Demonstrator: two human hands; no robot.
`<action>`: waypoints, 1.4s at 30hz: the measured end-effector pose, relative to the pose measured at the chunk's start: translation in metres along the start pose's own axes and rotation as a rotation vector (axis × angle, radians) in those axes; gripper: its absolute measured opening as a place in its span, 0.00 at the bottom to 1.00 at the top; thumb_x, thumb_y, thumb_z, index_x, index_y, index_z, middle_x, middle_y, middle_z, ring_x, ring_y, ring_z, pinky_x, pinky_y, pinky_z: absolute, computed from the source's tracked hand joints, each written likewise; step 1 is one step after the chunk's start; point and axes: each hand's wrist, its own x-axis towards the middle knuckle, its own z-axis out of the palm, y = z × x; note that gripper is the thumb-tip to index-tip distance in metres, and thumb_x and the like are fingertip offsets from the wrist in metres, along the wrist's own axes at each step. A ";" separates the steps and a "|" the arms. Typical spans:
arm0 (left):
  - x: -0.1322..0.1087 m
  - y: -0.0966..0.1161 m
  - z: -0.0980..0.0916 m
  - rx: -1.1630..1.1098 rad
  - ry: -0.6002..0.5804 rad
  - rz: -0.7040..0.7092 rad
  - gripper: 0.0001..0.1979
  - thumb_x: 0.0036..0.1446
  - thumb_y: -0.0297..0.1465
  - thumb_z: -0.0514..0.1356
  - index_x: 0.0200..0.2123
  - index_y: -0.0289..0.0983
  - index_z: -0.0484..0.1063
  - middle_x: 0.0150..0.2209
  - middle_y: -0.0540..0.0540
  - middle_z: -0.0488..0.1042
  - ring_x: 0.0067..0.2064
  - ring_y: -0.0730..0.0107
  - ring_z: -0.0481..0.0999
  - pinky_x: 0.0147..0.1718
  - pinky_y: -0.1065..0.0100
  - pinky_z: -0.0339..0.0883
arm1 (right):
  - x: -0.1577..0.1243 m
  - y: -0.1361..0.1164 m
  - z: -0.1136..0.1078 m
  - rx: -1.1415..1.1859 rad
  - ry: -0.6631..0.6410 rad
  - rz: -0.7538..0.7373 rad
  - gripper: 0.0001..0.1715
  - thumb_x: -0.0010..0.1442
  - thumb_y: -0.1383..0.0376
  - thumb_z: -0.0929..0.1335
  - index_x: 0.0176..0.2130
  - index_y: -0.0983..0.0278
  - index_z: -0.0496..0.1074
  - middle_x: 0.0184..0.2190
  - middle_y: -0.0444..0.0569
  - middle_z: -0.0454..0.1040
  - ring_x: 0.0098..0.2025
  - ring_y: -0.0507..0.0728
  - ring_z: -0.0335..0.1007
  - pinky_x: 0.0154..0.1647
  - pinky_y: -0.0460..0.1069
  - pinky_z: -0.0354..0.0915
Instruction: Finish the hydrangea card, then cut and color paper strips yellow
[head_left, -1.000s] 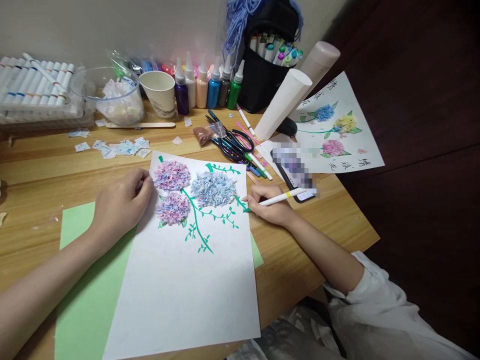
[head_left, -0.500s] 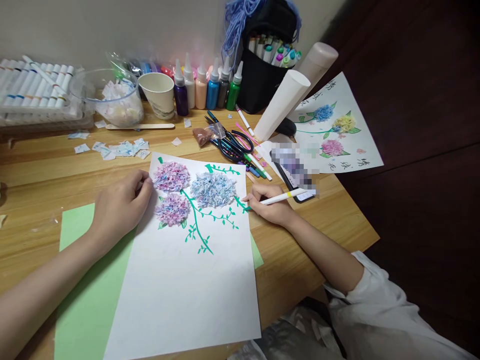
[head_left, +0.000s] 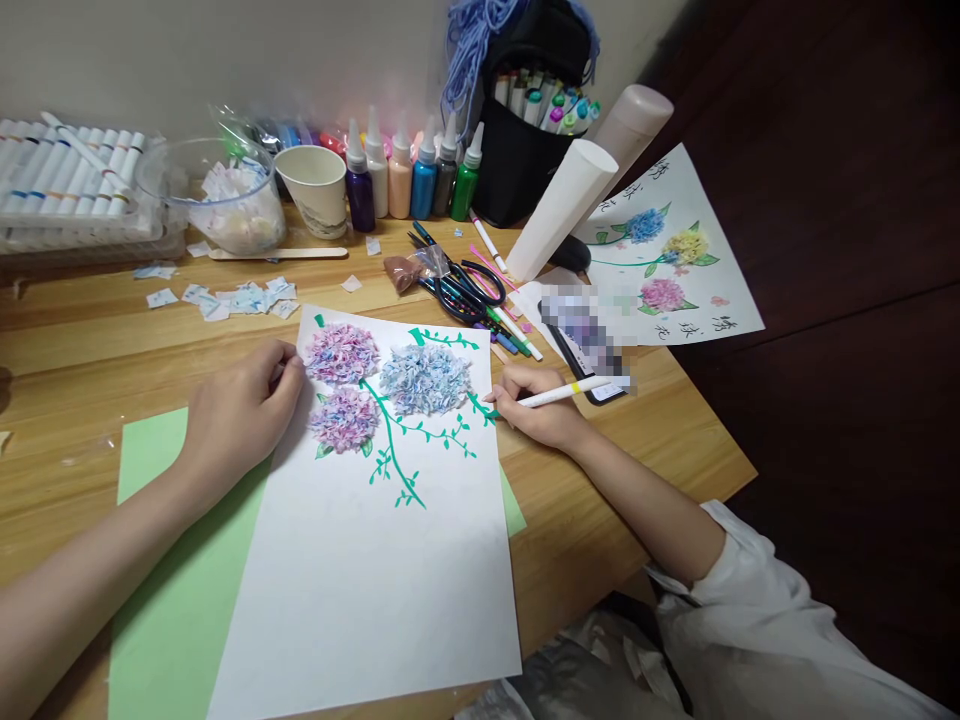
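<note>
My right hand (head_left: 541, 405) is closed round a white marker (head_left: 562, 391) with a yellow band. Its tip, largely hidden by my fingers, is at the right edge of a white sheet (head_left: 375, 600), by a green leafy sprig (head_left: 480, 408). My left hand (head_left: 244, 410) rests in a loose fist at the sheet's left edge; what its curled fingers hold, if anything, is hidden. Raised paper flower heads stand on the sheet: two pink-purple ones (head_left: 343, 353) and a light blue one (head_left: 425, 379). Green vines (head_left: 390, 440) are drawn below them. A green sheet (head_left: 169, 600) lies underneath.
Behind are a marker box (head_left: 67, 190), a tub of paper scraps (head_left: 236, 215), a paper cup (head_left: 313, 190), paint bottles (head_left: 422, 185) and black scissors (head_left: 480, 290). Toward the right lie a phone (head_left: 574, 350) and a flower picture (head_left: 675, 250), beside white tubes (head_left: 566, 205).
Both hands and the marker keep nearly the same place on the sheet. The whole view has shifted very slightly.
</note>
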 end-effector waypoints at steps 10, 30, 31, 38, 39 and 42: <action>0.001 -0.001 0.001 -0.011 0.009 -0.002 0.09 0.59 0.36 0.48 0.34 0.41 0.66 0.26 0.52 0.69 0.28 0.68 0.66 0.24 0.72 0.49 | 0.001 0.003 -0.003 0.023 -0.007 0.029 0.21 0.52 0.65 0.67 0.16 0.62 0.52 0.15 0.39 0.58 0.23 0.51 0.64 0.25 0.45 0.59; 0.000 0.000 -0.003 -0.026 -0.062 -0.025 0.11 0.59 0.38 0.46 0.34 0.42 0.65 0.28 0.50 0.72 0.30 0.65 0.68 0.25 0.71 0.50 | 0.005 0.003 -0.003 0.015 -0.025 0.012 0.21 0.51 0.67 0.67 0.15 0.62 0.53 0.15 0.39 0.59 0.23 0.52 0.66 0.23 0.45 0.58; 0.000 -0.001 -0.003 -0.025 -0.061 -0.023 0.11 0.59 0.38 0.46 0.34 0.41 0.65 0.28 0.49 0.72 0.30 0.64 0.69 0.25 0.70 0.50 | 0.005 0.003 -0.003 0.017 -0.026 0.014 0.20 0.51 0.67 0.67 0.15 0.62 0.53 0.15 0.39 0.59 0.23 0.52 0.66 0.22 0.45 0.58; 0.000 -0.003 -0.003 -0.031 -0.039 0.006 0.13 0.59 0.38 0.45 0.34 0.41 0.66 0.29 0.49 0.74 0.31 0.64 0.71 0.25 0.70 0.52 | 0.007 0.005 -0.003 0.083 -0.038 0.026 0.21 0.49 0.67 0.68 0.15 0.62 0.53 0.14 0.39 0.59 0.23 0.52 0.65 0.23 0.45 0.61; 0.000 -0.003 -0.003 -0.030 -0.039 0.006 0.13 0.59 0.38 0.44 0.35 0.41 0.66 0.29 0.49 0.74 0.31 0.64 0.71 0.25 0.70 0.52 | 0.007 0.005 -0.003 0.095 -0.032 0.027 0.21 0.49 0.66 0.68 0.15 0.62 0.53 0.14 0.38 0.59 0.23 0.51 0.65 0.24 0.45 0.61; 0.000 -0.003 -0.004 -0.035 -0.046 0.006 0.14 0.59 0.38 0.44 0.35 0.41 0.67 0.30 0.48 0.75 0.32 0.63 0.72 0.25 0.70 0.52 | 0.007 0.004 0.000 0.112 -0.011 0.016 0.21 0.48 0.66 0.69 0.15 0.62 0.53 0.14 0.37 0.58 0.22 0.51 0.64 0.24 0.45 0.62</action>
